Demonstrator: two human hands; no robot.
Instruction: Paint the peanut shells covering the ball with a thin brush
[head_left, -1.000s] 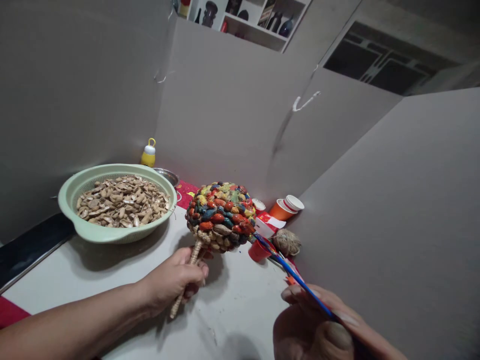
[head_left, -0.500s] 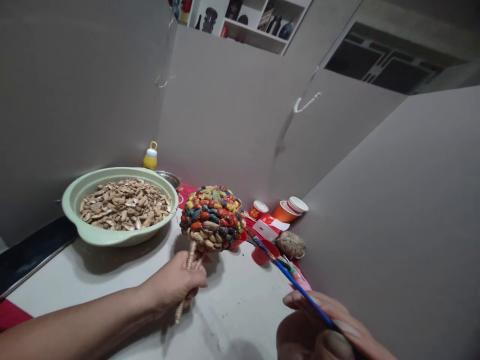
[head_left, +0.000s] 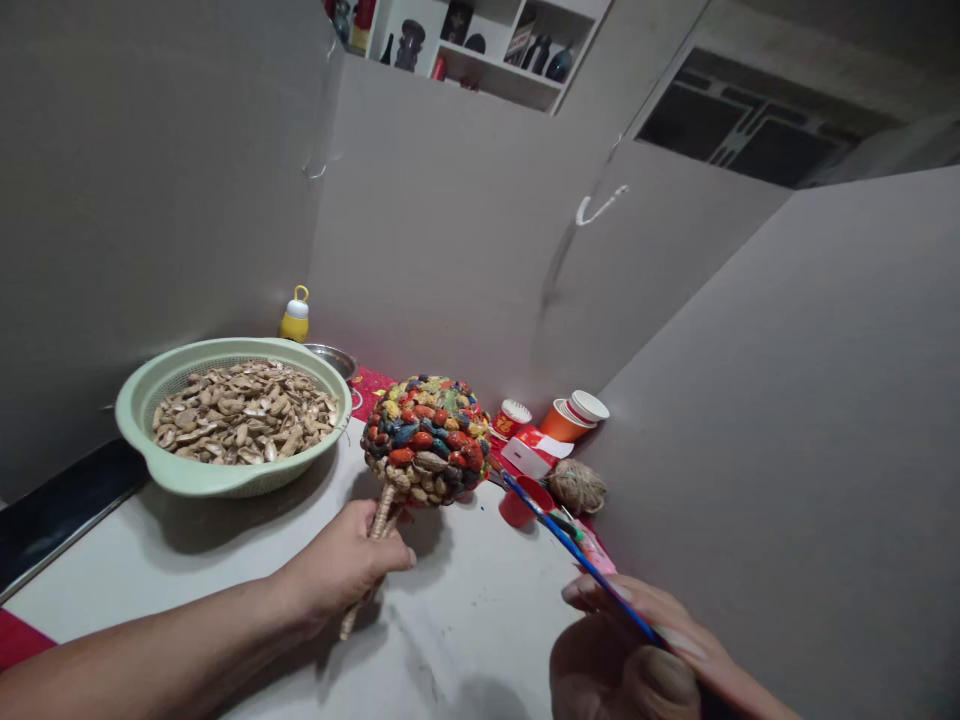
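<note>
My left hand [head_left: 352, 560] is closed round the twine-wrapped stem of a ball-shaped craft [head_left: 427, 440] and holds it up over the table. Nut shells cover the ball, painted red, blue, yellow and dark; several low on the near side are bare tan. In my right hand [head_left: 637, 640] is a blue paintbrush [head_left: 577, 550], pinched between thumb and fingers. Its bristle end points up and left, close to the ball's right side; I cannot tell whether it touches. Behind the brush stands a red cup [head_left: 525, 500].
A green colander [head_left: 135, 420] full of shells [head_left: 247, 410] stands at the left, near a metal bowl [head_left: 334, 360] and a yellow bottle [head_left: 295, 322]. Paper cups [head_left: 566, 420] and a ball of twine [head_left: 577, 486] are at the back right. Walls [head_left: 450, 250] close in the table [head_left: 480, 610].
The ball has turned a little in my left hand, and the brush tip now lies nearer its right side. The whole view has shifted slightly.
</note>
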